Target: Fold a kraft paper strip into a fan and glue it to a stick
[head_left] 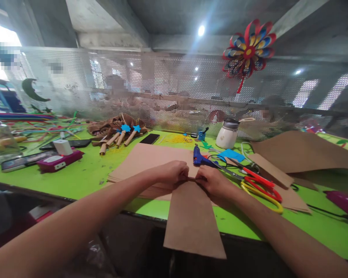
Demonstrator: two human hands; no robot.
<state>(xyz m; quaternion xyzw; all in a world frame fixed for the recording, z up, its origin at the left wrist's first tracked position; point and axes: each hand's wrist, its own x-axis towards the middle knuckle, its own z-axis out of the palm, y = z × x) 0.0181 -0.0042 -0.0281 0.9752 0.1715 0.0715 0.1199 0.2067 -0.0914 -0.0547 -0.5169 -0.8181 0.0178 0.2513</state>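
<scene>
Forearms (84, 214): in the head view, they came in from the near left and near right and converged over the bench (89, 173), letting both hands share one piece.
Brown paper strip (193, 220): its far edge sat between the hands, and its loose length reached past the bench's near edge, presumably leaving it free to be drawn in.
Left hand (175, 172): its fingers were closed in a pinch on the left part of that far edge.
Right hand (211, 179): its fingers were likewise pinched closed on the right part; paired grips probably kept the edge even. Whether it was rolled or folded could not be told.
Brown sheets (153, 154): stacked flat under and beyond the hands, seemingly within easy reach.
Glue gun (199, 156): just beyond the right hand, likely kept handy.
Scissors (262, 181): right of the right hand, red handles pointing near, which suited a quick pick-up.
Paper tubes (130, 135): far left, well apart, perhaps to stay uncrushed.
</scene>
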